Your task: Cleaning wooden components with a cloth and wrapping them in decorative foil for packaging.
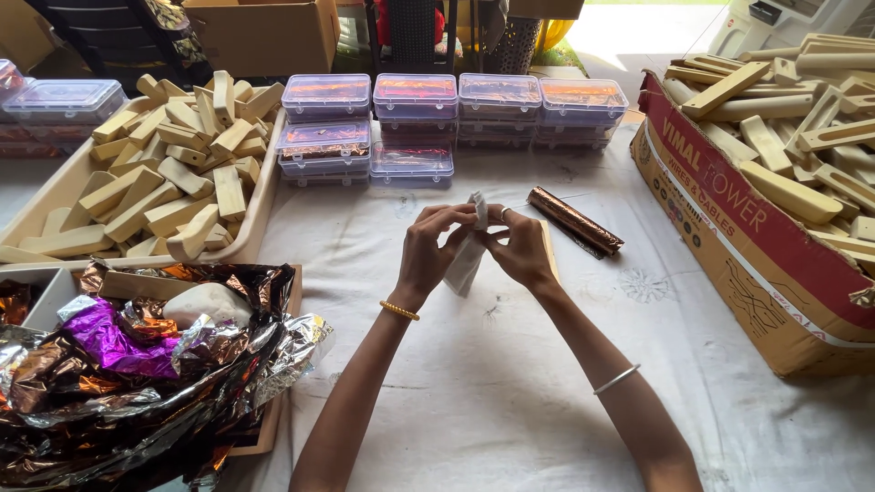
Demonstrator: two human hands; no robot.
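Note:
Both my hands meet over the middle of the white cloth. My left hand [430, 248] and my right hand [522, 250] pinch a sheet of white paper [468, 257] between them; the paper is folded around a pale wooden block [549, 248], whose edge shows behind my right hand. A block wrapped in copper foil [574, 220] lies just right of my hands on the cloth. My left wrist has a gold bead bracelet, my right forearm a silver bangle.
A tray [56, 191] heaped with pale wooden blocks stands at the left. Crumpled foil sheets [137, 364] in copper, purple and silver fill the near left. Stacked clear plastic boxes [415, 118] line the back. A red cardboard box [747, 237] of wooden blocks stands at the right.

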